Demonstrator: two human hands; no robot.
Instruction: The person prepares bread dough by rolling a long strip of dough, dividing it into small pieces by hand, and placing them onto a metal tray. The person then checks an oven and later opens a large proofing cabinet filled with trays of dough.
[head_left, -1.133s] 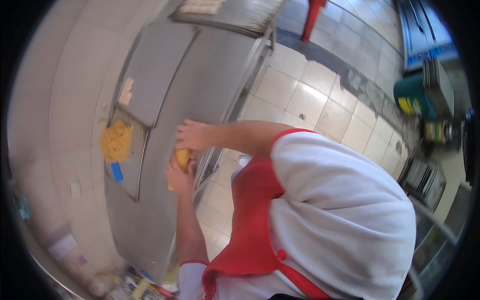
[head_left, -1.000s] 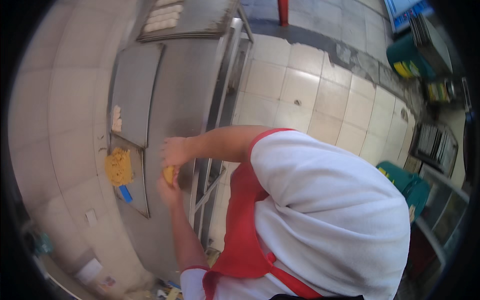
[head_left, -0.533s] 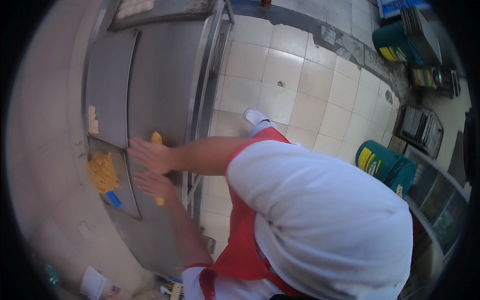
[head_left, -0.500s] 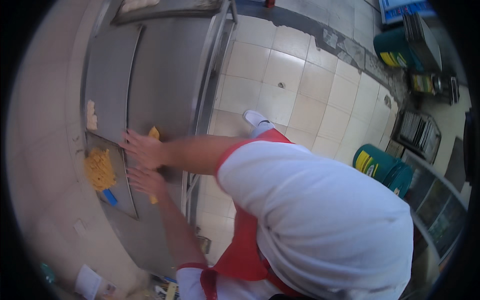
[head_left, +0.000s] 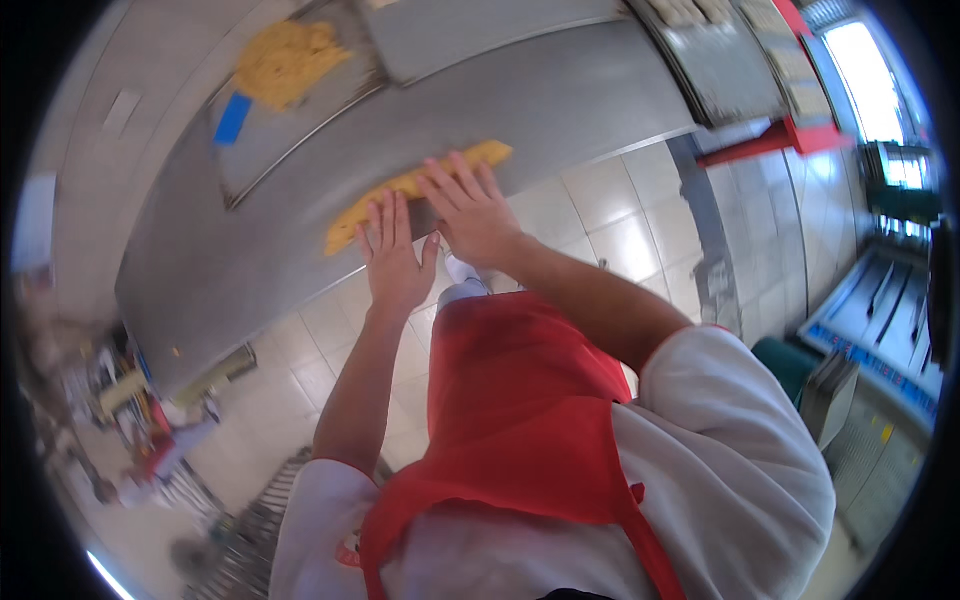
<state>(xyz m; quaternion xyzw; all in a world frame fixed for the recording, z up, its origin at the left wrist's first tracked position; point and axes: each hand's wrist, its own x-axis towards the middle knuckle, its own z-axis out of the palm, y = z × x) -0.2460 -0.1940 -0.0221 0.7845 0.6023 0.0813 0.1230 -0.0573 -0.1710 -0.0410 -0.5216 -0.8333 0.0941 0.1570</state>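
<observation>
Lying outstretched and slightly apart, the left hand (head_left: 398,265) and right hand (head_left: 475,222) touch the yellow dough roll (head_left: 409,184). Uneven pressure might thin or tear it.

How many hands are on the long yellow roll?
2: the left hand is on the lower-left part of the roll, and the right hand is on its upper-right part. None seem hidden.

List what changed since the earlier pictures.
The left hand and right hand, curled at the yellow dough a second ago, now lie flat across it, fingers extended; more dough shows. The view has turned. The yellow pile and blue piece stay on their tray.
</observation>
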